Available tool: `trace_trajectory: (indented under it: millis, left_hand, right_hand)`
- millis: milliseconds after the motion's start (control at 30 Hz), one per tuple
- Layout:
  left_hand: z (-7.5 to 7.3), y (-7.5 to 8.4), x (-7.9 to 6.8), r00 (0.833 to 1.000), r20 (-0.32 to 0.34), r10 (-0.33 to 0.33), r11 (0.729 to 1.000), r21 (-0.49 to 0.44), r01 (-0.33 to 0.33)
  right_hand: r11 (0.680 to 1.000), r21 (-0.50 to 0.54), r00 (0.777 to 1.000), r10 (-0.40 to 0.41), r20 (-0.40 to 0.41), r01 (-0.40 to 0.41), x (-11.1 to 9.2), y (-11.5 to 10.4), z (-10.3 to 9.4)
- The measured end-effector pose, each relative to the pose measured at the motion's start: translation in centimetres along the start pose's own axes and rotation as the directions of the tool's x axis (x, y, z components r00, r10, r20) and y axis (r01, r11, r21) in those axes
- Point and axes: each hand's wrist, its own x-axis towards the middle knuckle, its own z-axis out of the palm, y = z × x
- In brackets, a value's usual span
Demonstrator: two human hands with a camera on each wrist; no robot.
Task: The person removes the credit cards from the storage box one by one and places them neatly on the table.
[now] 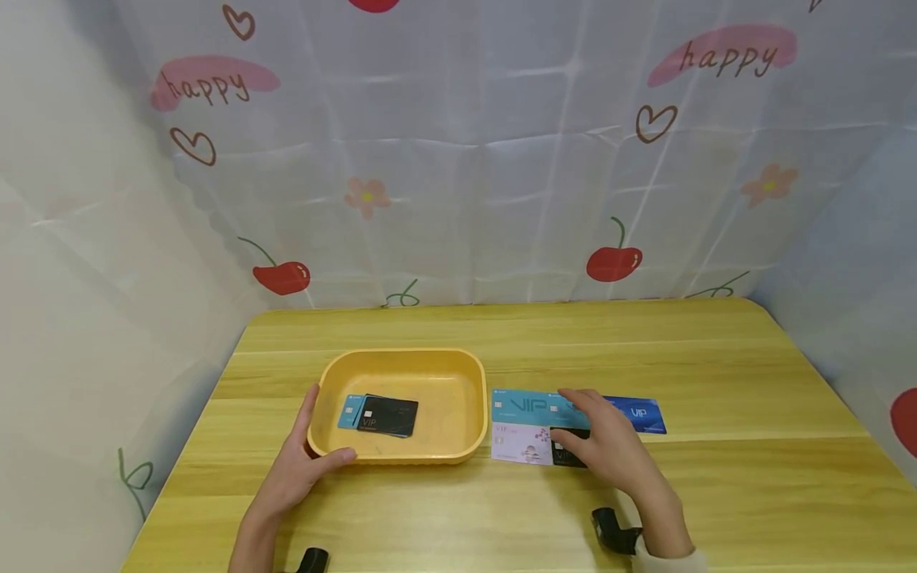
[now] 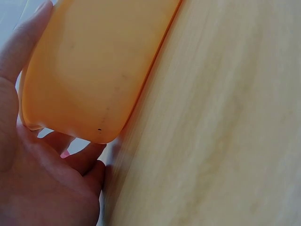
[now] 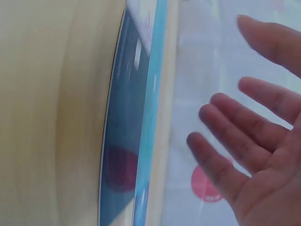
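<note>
My left hand (image 1: 292, 471) holds the left end of a yellow plastic tray (image 1: 401, 459), thumb along the front rim and fingers around the end wall. In the left wrist view the tray's outer side (image 2: 94, 70) fills the space between thumb and fingers. Inside the tray a black VIP card (image 1: 390, 417) lies over a light blue card (image 1: 345, 411). My right hand (image 1: 609, 442) hovers with spread fingers above a black card (image 1: 566, 455), nothing in its grasp. Around that card lie a pale pink card (image 1: 517, 446), teal VIP cards (image 1: 526, 407) and a blue VIP card (image 1: 645, 415).
The cards lie edge to edge in two rows on the wooden table (image 1: 716, 493), just right of the tray. A white curtain (image 1: 458, 223) with cherries and hearts hangs behind the table's back edge.
</note>
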Motion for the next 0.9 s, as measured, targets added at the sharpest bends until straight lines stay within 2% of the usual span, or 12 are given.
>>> trace_trajectory:
  millis: [167,567,900]
  left_hand:
    - [0.0,0.1,0.0,1.0,0.001,0.003,1.0,-0.013,-0.003]
    - [0.2,0.4,-0.2,1.0,0.0,-0.004,1.0,-0.021,0.004]
    - [0.0,-0.1,0.0,1.0,-0.003,0.0,1.0,0.007,0.0]
  right_hand:
    - [0.995,0.084,0.998,-0.057,-0.021,0.058,0.2,-1.6,1.1]
    - [0.983,0.127,0.991,-0.131,-0.031,0.134,0.0,-4.7,2.3]
    - [0.987,0.124,0.994,-0.102,-0.032,0.106,0.2,-7.5,2.5]
